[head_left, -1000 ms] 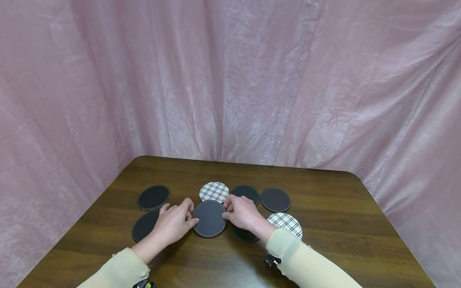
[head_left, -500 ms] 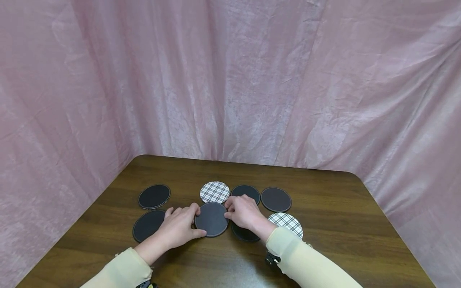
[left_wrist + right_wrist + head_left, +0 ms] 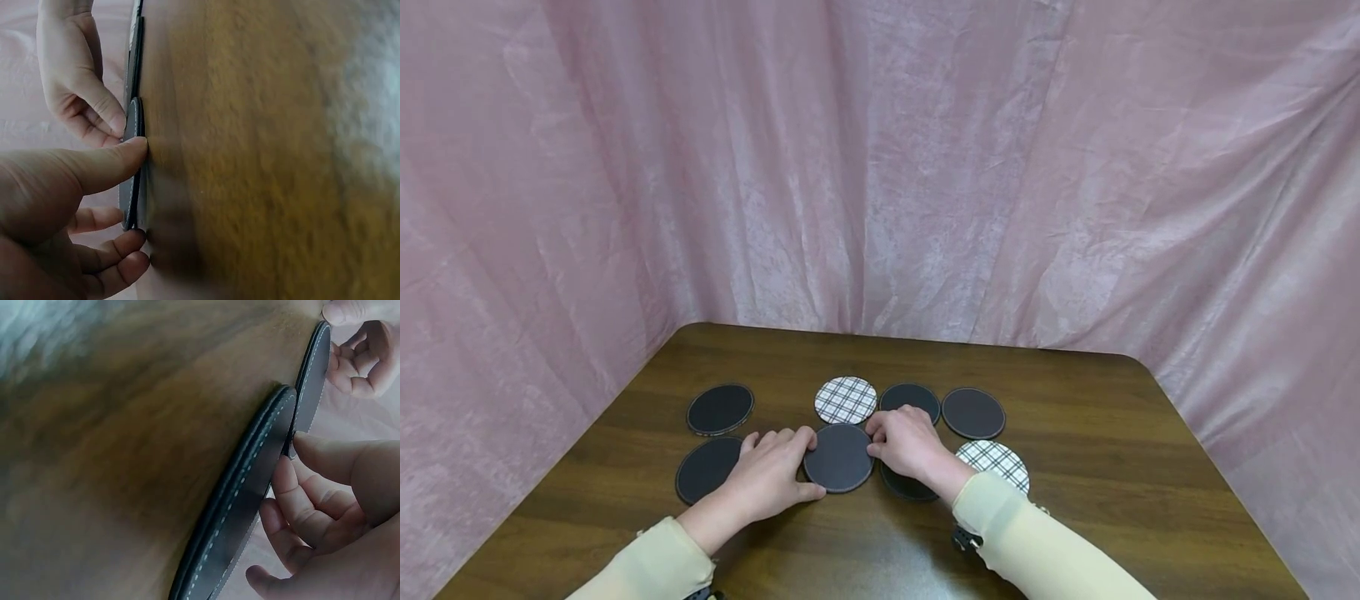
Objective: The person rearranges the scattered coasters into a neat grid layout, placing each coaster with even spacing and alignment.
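Observation:
A round dark grey coaster (image 3: 839, 458) with a stitched rim lies flat, or nearly so, between both hands in the head view. At its left edge my left hand (image 3: 769, 477) holds it, thumb at the near side and fingers spread at the far side. My right hand (image 3: 910, 442) pinches the right edge between thumb and curled fingers. Under that hand, a black coaster (image 3: 908, 485) is partly covered; the right wrist view shows the coaster rims (image 3: 234, 494) side by side. The left wrist view sees the held coaster (image 3: 130, 181) edge-on.
Behind stand out a plaid coaster (image 3: 846, 400), a black coaster (image 3: 910, 400) and a brown coaster (image 3: 973, 413). Another plaid coaster (image 3: 996, 463) lies beside the right wrist. Two dark coasters (image 3: 720, 409) are at left. A pink curtain (image 3: 880, 167) hangs behind the wooden table (image 3: 1112, 467).
The grey coaster has come down flatter and slightly nearer the right-hand coasters. My left hand has spread its thumb and fingers wider around its edge. The right hand has hardly moved.

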Demonstrator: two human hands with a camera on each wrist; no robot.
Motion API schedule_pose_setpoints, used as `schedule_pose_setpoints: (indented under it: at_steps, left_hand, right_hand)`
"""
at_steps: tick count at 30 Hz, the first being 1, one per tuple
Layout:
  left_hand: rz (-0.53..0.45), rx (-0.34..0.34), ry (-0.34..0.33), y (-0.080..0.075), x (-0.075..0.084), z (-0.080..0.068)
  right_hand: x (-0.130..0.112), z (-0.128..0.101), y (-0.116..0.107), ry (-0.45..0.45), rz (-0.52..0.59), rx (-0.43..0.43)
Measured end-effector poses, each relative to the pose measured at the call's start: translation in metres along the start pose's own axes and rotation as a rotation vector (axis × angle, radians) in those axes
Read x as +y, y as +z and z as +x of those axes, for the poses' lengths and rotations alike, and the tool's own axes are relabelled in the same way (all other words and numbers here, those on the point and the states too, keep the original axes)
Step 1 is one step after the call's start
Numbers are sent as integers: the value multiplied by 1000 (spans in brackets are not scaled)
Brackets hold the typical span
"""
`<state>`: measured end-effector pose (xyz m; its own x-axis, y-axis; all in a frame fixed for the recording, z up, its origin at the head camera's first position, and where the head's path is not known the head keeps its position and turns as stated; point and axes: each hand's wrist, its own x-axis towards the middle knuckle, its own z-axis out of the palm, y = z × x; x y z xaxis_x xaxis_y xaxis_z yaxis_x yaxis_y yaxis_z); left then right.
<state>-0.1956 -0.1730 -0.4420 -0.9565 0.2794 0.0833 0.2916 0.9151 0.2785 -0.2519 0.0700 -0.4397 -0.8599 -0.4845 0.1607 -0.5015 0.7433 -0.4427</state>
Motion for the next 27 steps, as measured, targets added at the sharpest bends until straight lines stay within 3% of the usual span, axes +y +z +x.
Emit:
schedule_pose_setpoints:
  at_steps: [27]
  left_hand:
    - [12,-24,27,-2,2,1]
  right_hand:
    - [-2,-4,-6,-25,45,-23]
